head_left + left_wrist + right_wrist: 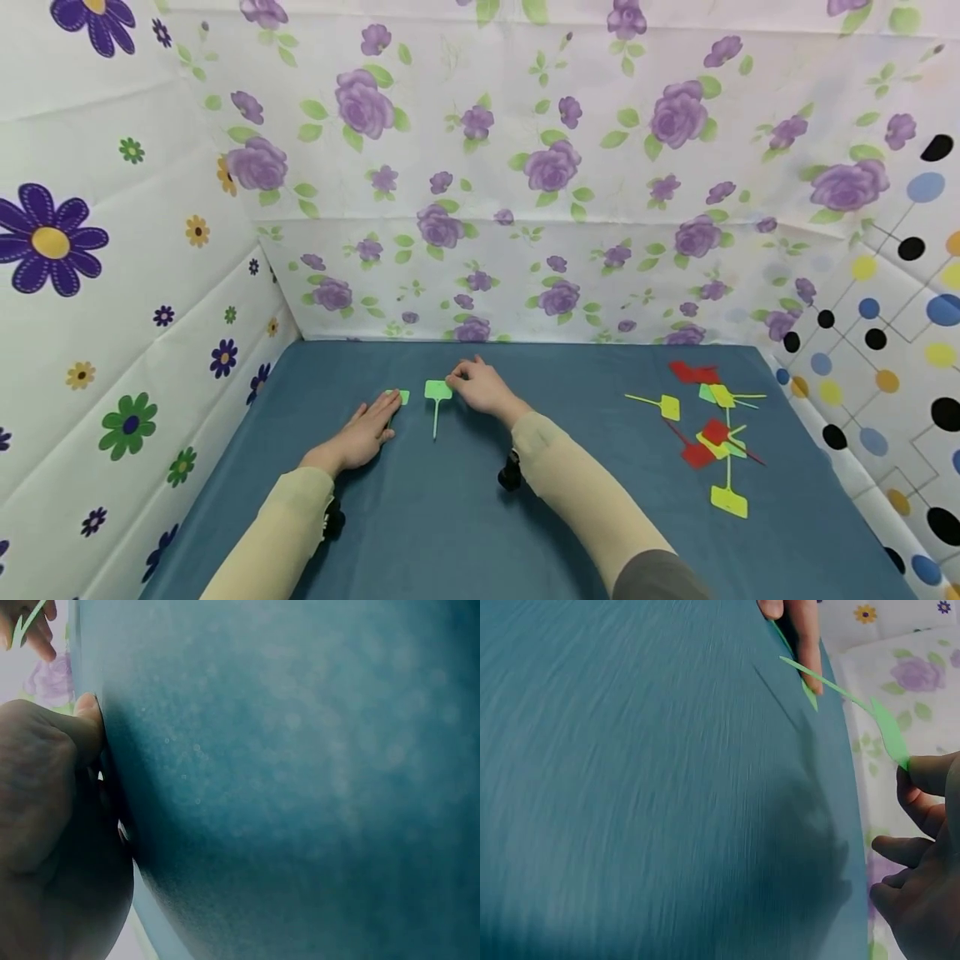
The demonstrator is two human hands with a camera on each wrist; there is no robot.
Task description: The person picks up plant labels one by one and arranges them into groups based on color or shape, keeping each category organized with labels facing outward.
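Observation:
My right hand (486, 390) pinches a light green plant label (437, 390) by the edge of its flat head, between thumb and forefinger. The label's thin stem points toward me, and in the right wrist view the label (887, 729) is held up off the cloth. To its left, my left hand (362, 435) rests with straight fingers on a second green plant label (404, 397). Only part of that label's head shows past the fingertips; the rest is mostly hidden under the hand.
A blue cloth (435, 525) covers the table. Toward the right side lies a loose scatter of plant labels: yellow ones (729, 502), red ones (697, 455) and some green, several overlapping. Flower-printed sheets (510, 275) rise at the back and left, a dotted sheet (885, 379) at the right.

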